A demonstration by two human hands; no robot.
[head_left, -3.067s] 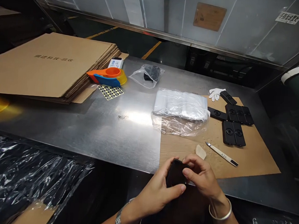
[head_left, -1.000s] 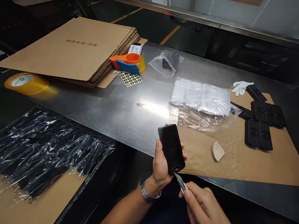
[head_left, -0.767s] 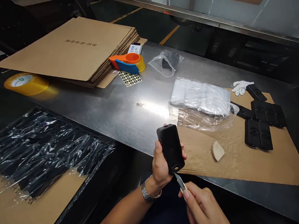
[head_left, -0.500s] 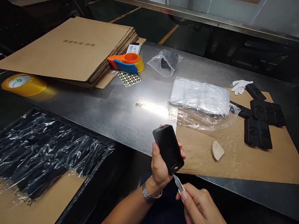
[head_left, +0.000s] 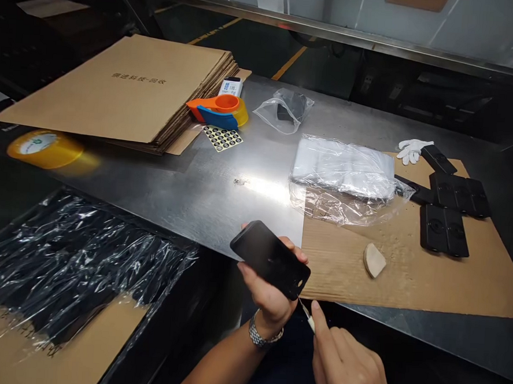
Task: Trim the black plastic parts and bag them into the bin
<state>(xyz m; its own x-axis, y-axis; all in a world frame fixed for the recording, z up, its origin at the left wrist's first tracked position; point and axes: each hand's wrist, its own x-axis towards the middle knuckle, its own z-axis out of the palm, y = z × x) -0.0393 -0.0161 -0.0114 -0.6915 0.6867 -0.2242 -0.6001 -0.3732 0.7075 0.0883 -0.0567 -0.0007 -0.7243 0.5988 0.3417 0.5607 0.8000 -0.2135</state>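
Black shell (head_left: 270, 259): is now lying more crosswise than half a second ago, its far end swinging leftward.
Steel table (head_left: 187, 193): is extending beyond both hands, bearing a cardboard sheet (head_left: 339, 266).
Left hand (head_left: 271, 300): is clamping the shell from beneath, by the table's near edge.
Right hand (head_left: 348, 360): is gripping a knife (head_left: 310, 321), forefinger stretching along it.
Blade: is pointing at the shell's pierced near end; I cannot tell whether it is touching.

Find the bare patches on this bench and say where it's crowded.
Free: bench between stickers and wrapped pack, apart from specks; cardboard right of the beige piece, nearer than the black parts. Crowded: the cardboard's far side, around glove, parts and pack.
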